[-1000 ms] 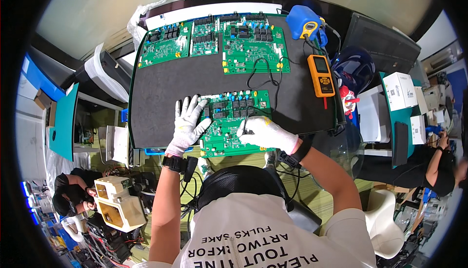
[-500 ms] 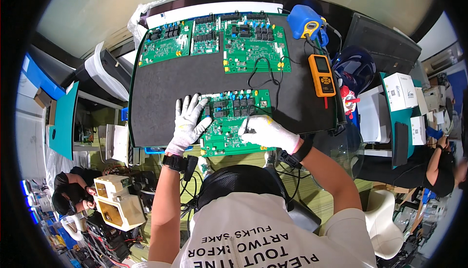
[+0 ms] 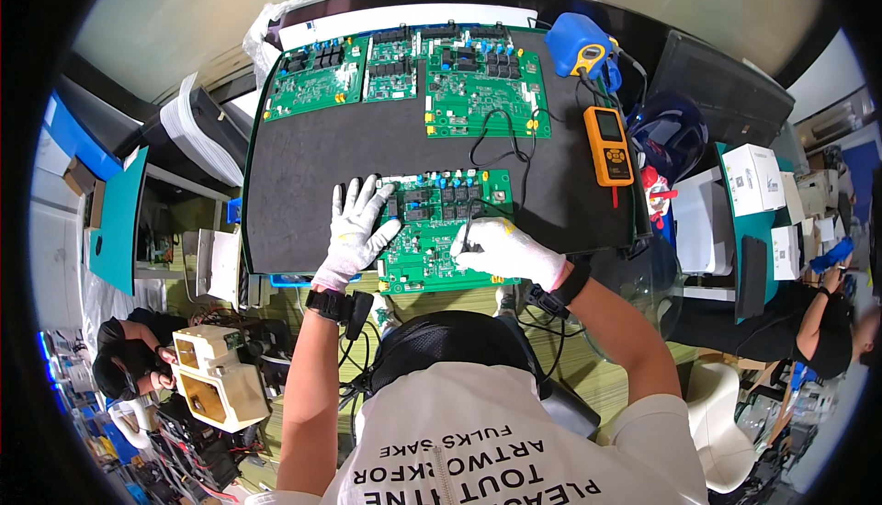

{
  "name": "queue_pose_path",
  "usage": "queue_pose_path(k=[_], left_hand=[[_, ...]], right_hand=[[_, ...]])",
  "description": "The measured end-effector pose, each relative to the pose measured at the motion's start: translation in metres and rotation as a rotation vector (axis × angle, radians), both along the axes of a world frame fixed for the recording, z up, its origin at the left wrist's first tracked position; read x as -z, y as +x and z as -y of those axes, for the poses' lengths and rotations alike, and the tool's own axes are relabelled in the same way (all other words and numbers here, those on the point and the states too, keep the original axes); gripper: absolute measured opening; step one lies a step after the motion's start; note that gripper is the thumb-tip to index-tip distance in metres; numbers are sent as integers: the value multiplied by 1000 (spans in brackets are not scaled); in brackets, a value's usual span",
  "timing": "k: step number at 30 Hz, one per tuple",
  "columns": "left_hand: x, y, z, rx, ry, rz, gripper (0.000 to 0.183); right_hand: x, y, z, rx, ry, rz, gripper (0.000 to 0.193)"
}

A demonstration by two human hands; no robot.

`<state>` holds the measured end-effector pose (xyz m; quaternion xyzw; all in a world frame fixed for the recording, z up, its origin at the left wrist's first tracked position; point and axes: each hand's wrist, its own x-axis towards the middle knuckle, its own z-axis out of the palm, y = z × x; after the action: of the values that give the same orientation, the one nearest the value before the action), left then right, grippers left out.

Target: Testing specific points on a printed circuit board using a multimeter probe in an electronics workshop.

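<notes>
A green circuit board (image 3: 432,261), with black and blue parts along its far side, lies near the front edge of the dark mat. My left hand (image 3: 356,231), in a white glove, rests with fingers spread at the board's left edge. Over the right half of the board my gloved right hand (image 3: 503,249) is closed on a thin dark pen-shaped tool (image 3: 468,232). A black cord (image 3: 525,179) runs from near this tool toward the back of the mat. The tool's tip is too small to make out.
More green circuit boards (image 3: 482,96) lie along the back of the mat (image 3: 303,151). At the right are a blue-and-yellow bench unit (image 3: 577,44) and an orange handheld meter (image 3: 607,147). Other people (image 3: 138,353) sit farther off at left and right.
The view has shifted very slightly. Both of my hands stay in the same places on the board. The person at the far right has moved an arm.
</notes>
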<state>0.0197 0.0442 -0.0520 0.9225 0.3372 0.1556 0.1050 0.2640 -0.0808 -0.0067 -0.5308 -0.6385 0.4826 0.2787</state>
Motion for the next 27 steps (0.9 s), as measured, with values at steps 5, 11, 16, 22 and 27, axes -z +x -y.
queue_pose_path(k=[5,11,16,22,27], left_hand=[[-1,0,1,-2,-6,13,58],[-7,-1,3,-8,-22,-3,58],[-7,1,3,-5,-26,6,58],[-7,1,4,-15,-24,10,58],[-4,0,3,-14,7,20,58]], right_hand=[[5,-1,-1,7,-5,-8,15],[-1,-3,1,14,-61,-73,13],[0,-2,0,7,-34,-66,14],[-6,-4,-1,22,-119,-61,13],[-1,-2,-7,19,-135,-94,14]])
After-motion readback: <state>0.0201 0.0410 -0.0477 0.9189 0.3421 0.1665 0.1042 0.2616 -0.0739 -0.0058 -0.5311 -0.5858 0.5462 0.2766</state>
